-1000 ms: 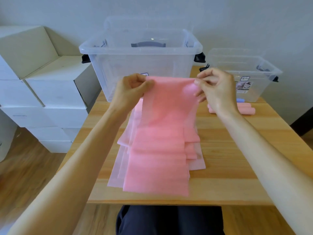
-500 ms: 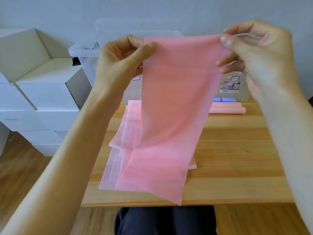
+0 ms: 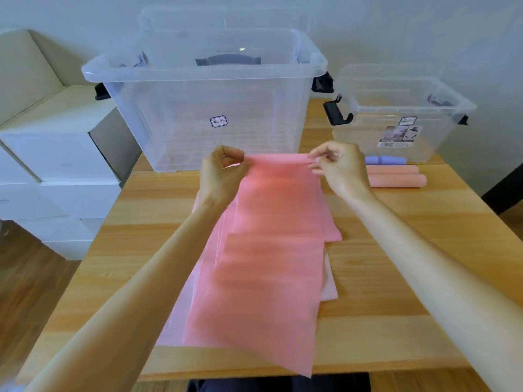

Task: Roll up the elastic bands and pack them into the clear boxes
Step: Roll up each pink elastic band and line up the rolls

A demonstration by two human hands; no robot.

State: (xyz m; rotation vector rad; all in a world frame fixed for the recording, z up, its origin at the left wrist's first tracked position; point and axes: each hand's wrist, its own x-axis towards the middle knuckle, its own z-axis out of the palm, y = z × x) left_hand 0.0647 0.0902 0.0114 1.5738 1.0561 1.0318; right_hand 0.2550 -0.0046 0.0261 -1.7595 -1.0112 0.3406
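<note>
In the head view, the left hand (image 3: 222,171) and the right hand (image 3: 338,166) are each pinching a far corner of one pink elastic band (image 3: 266,278), fingers closed on it. The band is hanging over the pile of bands (image 3: 331,230) on the worktop (image 3: 396,250), in front of the large clear box (image 3: 203,108). The rolling step is only starting, I think; next the far edge needs to be turned over tightly and evenly.

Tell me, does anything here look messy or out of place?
Mostly tidy. The pink band held by both hands, left hand and right hand, hangs skewed, its lower corner past the table edge. The stack of bands beneath is fanned unevenly.
</note>
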